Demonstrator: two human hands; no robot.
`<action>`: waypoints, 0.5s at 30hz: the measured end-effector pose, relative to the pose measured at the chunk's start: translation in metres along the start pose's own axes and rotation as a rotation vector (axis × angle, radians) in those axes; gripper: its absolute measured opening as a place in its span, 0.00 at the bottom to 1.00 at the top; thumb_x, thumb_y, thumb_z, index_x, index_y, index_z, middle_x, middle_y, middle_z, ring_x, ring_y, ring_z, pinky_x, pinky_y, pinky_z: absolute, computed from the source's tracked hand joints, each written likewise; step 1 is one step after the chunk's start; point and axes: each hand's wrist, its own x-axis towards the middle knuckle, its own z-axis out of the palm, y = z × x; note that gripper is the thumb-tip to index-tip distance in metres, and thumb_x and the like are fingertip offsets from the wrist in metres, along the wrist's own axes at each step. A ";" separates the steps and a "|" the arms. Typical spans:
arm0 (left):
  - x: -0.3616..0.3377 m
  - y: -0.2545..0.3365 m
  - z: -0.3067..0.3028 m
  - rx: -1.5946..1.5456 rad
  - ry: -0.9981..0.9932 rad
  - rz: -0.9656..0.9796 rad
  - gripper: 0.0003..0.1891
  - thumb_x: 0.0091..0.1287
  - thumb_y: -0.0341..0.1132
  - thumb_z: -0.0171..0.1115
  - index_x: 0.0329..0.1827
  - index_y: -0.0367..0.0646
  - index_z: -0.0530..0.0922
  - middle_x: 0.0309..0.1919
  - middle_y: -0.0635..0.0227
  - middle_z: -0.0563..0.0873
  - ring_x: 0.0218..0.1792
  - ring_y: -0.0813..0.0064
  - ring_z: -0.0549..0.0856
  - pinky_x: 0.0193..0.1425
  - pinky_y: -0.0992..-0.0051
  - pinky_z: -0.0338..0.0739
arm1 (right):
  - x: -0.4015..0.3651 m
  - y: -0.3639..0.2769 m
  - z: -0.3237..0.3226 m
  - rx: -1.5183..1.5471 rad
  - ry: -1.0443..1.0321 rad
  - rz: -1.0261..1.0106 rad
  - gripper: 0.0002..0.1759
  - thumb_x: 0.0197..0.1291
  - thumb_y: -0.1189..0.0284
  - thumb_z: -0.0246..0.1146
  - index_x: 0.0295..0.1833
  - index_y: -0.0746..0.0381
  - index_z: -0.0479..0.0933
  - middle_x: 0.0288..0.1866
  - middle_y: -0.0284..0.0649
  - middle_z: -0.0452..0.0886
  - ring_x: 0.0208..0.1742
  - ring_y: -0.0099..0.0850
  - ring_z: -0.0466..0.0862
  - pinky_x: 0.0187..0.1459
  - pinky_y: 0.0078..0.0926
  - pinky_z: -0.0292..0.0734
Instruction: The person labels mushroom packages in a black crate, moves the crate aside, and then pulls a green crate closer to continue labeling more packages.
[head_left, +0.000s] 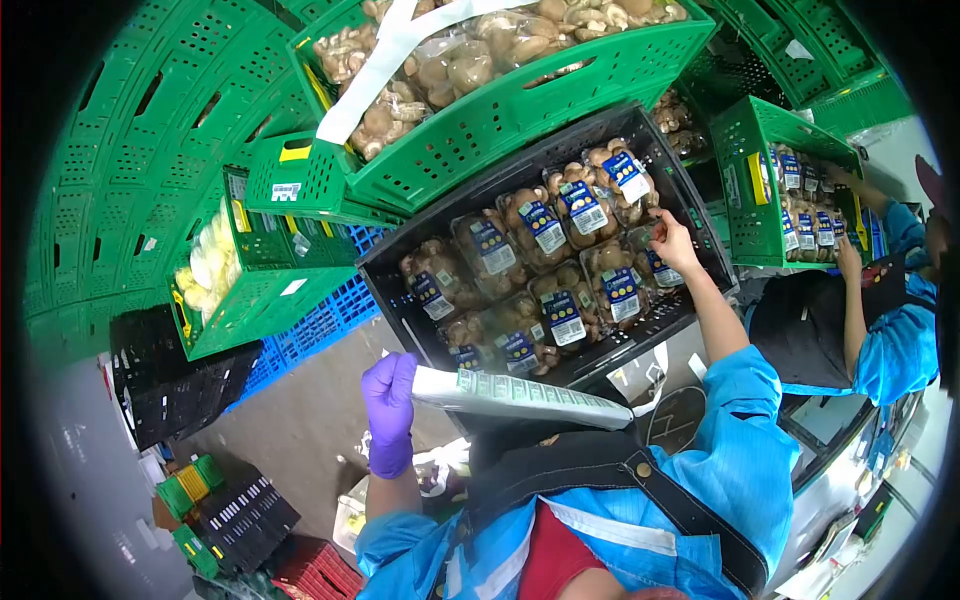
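My left hand [388, 395], in a purple glove, is closed around the end of a white strip of labels [520, 392] with green print, which stretches across in front of my apron. My bare right hand [672, 240] is over the right end of a black crate [395, 290], fingers curled in a pinch just above a mushroom pack [655, 262]. Whether anything small is between those fingers cannot be made out. Rows of wrapped mushroom packs [540, 230] with blue and white labels fill the crate.
Behind the black crate, a green crate [520, 120] holds more mushrooms, with a white strap [375, 75] across it. A green crate of pale produce [265, 290] stands left on a blue pallet [335, 310]. At right, a co-worker [850, 310] reaches into another green crate [745, 200].
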 end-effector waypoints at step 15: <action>0.002 0.001 0.000 -0.030 0.064 -0.017 0.16 0.65 0.30 0.56 0.18 0.38 0.66 0.16 0.76 0.67 0.21 0.85 0.64 0.25 0.79 0.58 | 0.053 -0.025 0.001 -0.012 0.332 -0.143 0.28 0.44 0.79 0.68 0.54 0.62 0.68 0.28 0.38 0.77 0.27 0.27 0.77 0.35 0.24 0.73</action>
